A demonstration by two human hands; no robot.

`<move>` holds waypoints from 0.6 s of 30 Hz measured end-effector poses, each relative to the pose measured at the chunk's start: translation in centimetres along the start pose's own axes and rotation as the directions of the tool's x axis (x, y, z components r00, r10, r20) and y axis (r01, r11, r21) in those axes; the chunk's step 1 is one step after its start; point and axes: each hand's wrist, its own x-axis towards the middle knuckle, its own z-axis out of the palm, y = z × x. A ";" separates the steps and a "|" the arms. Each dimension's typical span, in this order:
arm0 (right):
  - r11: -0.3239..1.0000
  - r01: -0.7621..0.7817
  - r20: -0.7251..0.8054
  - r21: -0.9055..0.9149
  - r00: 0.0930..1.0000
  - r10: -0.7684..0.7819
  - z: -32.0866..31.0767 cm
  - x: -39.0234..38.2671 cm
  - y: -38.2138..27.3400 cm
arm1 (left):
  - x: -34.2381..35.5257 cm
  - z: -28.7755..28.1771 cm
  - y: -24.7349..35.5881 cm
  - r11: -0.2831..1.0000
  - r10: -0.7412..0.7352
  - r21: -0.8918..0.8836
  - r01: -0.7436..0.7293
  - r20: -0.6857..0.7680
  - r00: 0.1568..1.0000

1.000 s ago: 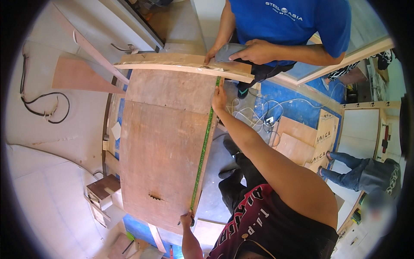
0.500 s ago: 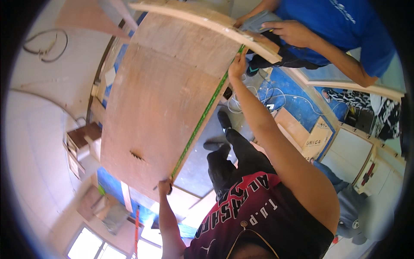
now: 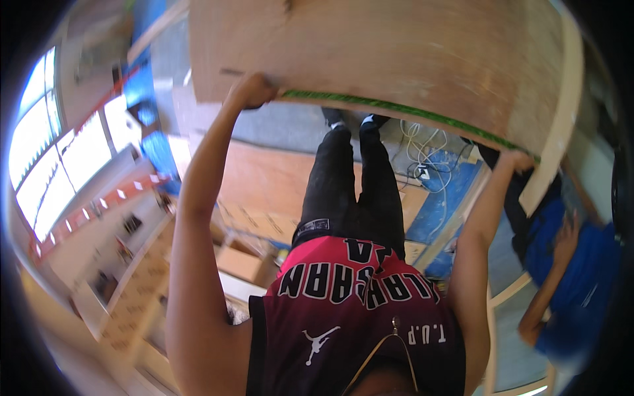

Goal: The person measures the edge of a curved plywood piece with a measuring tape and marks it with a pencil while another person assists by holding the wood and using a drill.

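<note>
A large plywood board point(image 3: 370, 46) fills the upper middle, with a green measuring tape point(image 3: 396, 109) stretched along its near edge. My left hand point(image 3: 254, 91) is closed on the tape's left end at that edge; the tape's housing is hidden. A thin dark mark or object, too blurred to name, lies just beside it. My right hand point(image 3: 516, 160) grips the tape and board edge at the other end, next to a pale wooden batten point(image 3: 555, 135) that crosses the board's right side.
A co-worker in blue point(image 3: 571, 277) stands at right beside the batten. Below the board are my legs, loose white cables point(image 3: 422, 142), blue floor sheeting point(image 3: 436, 211) and plywood pieces point(image 3: 251, 185). At left are bright windows point(image 3: 36, 165) and wooden framing point(image 3: 135, 290).
The view has swung round, so the board and tape now run crosswise at the top. My hands stay at the tape's two ends. The co-worker appears lower at the right.
</note>
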 end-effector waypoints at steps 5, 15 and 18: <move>0.947 -0.213 -0.282 -0.241 0.949 0.142 1.3 -4.2 -1.9 | -3.1 1.2 0.2 0.985 -0.162 -0.081 0.153 -0.128 0.978; 0.960 -0.154 -0.319 -0.233 0.945 0.074 0.1 2.3 -0.7 | -4.9 1.1 0.4 0.984 -0.181 -0.060 0.171 -0.350 0.919; 0.954 -0.188 -0.329 -0.233 0.938 0.104 0.2 0.2 -0.2 | -5.0 0.6 0.1 0.981 -0.195 -0.054 0.187 -0.290 0.937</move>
